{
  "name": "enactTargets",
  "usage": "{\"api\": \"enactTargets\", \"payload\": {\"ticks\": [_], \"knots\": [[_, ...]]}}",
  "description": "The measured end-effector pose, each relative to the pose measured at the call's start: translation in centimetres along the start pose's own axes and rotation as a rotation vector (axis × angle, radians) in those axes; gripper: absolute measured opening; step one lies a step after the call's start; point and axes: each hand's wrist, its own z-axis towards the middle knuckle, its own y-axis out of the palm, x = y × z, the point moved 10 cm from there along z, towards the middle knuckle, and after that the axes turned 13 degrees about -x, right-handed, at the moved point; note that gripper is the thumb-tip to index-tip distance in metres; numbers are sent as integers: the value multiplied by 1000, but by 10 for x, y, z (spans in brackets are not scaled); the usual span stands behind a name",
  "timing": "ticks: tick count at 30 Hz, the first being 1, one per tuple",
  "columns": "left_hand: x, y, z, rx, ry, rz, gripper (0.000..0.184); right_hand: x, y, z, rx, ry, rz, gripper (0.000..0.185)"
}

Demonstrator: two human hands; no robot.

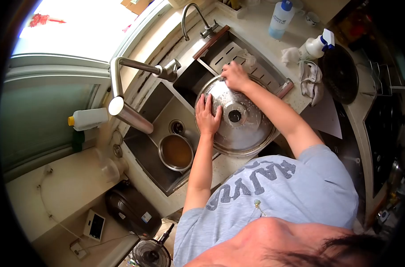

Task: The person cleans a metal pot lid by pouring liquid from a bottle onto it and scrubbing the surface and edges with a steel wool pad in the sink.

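Note:
A large round metal lid (pixel 245 133) with a black knob (pixel 234 116) lies over the right part of the sink and the counter edge, wet with droplets or suds. My left hand (pixel 208 116) rests on the lid's left side with its fingers spread. At the lid's upper rim is my right hand (pixel 234 75), its fingers bent over the edge; whatever is between them is hidden. A metal bowl of brownish liquid (pixel 176 152) stands in the left sink basin (pixel 142 151), beside the drain (pixel 176 127).
A thick faucet (pixel 133 116) reaches over the left basin, and a thinner one (pixel 184 22) stands behind. White slotted board (pixel 231 53) spans the right basin. Blue-capped bottle (pixel 280 20), spray bottle (pixel 313 46), cloth (pixel 311 82) and dark round pan (pixel 340 74) are at right.

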Motion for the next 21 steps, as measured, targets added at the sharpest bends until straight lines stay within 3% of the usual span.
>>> {"api": "enactTargets", "payload": {"ticks": [4, 10, 15, 18, 21], "knots": [[-4, 1, -5, -14, -26, -2, 54, 33, -1, -16, -23, 57, 41, 19], [-5, 1, -1, -6, -43, -2, 55, 92, -13, -118, 16, 298, 127, 14], [-2, 0, 1, -8, -34, 21, 55, 34, 4, -10, 46, 28, 94, 17], [-4, 3, -1, -32, -42, 13, 55, 3, -4, -2, -17, -22, -45, 16], [-6, 1, -1, 3, -40, 6, 55, 70, -11, -61, 44, 185, 126, 14]]}}
